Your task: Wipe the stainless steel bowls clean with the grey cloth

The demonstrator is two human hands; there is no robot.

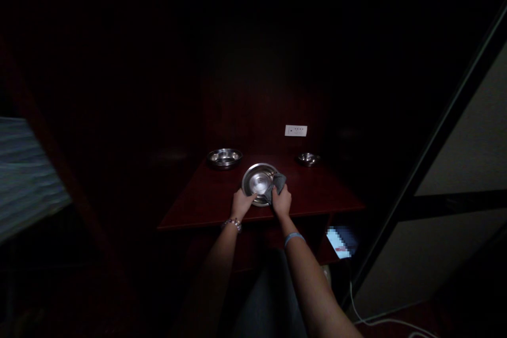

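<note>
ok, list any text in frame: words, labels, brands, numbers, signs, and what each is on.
None readable.
Wall socket plate: small dark marks, too small to read.
Lit screen-like patch, lower right: pixelated, unreadable.
Held metal bowl, grey cloth, two other bowls: no legible text.

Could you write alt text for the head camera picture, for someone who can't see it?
A person's left hand grips a metal bowl while the right hand holds a gray cloth against its right side, over a dark red desk. Behind are a wide bowl at left, a small bowl at right and a white wall socket.
</note>
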